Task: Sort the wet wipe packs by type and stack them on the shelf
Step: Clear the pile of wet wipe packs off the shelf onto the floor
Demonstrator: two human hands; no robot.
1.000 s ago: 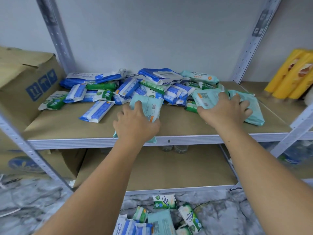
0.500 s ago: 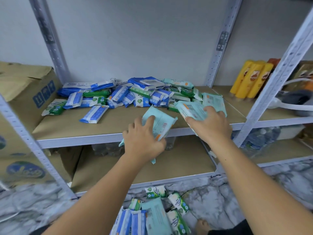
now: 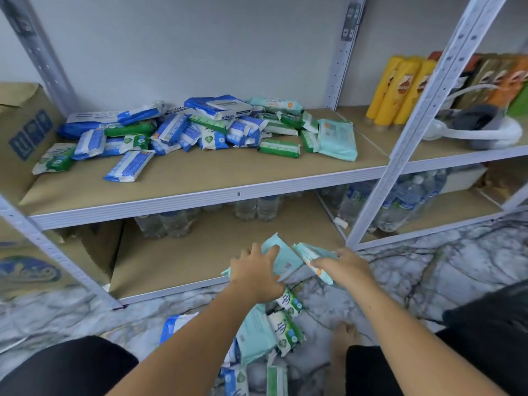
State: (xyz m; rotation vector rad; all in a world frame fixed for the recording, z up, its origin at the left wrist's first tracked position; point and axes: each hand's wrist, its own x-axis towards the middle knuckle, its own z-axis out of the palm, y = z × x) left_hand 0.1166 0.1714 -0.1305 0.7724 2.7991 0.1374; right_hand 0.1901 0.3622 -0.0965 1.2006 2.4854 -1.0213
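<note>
Down low, a scatter of loose packs (image 3: 285,330) in green, blue and teal lies on the marble floor (image 3: 428,281) between the person's knees. Just above it, both hands are raised at the front edge of the bottom shelf (image 3: 185,261). The left hand (image 3: 254,277) holds a teal pack (image 3: 285,260), its fingers curled over the pack's upper face. The right hand (image 3: 347,267) grips a second teal pack (image 3: 310,254) tilted on edge, with its fingers wrapped round it. The two packs sit just beside each other.

Behind them, water bottles (image 3: 257,208) stand at the back of the bottom shelf. On the middle shelf (image 3: 228,175) above, a mixed heap of wipe packs (image 3: 200,127) is spread along the rear, unsorted. A single blue pack (image 3: 128,166) lies in front of it, and a large teal pack (image 3: 337,140) lies at its right end. A cardboard box (image 3: 25,130) stands at the left, and yellow canisters (image 3: 400,90) are on the next bay to the right.
</note>
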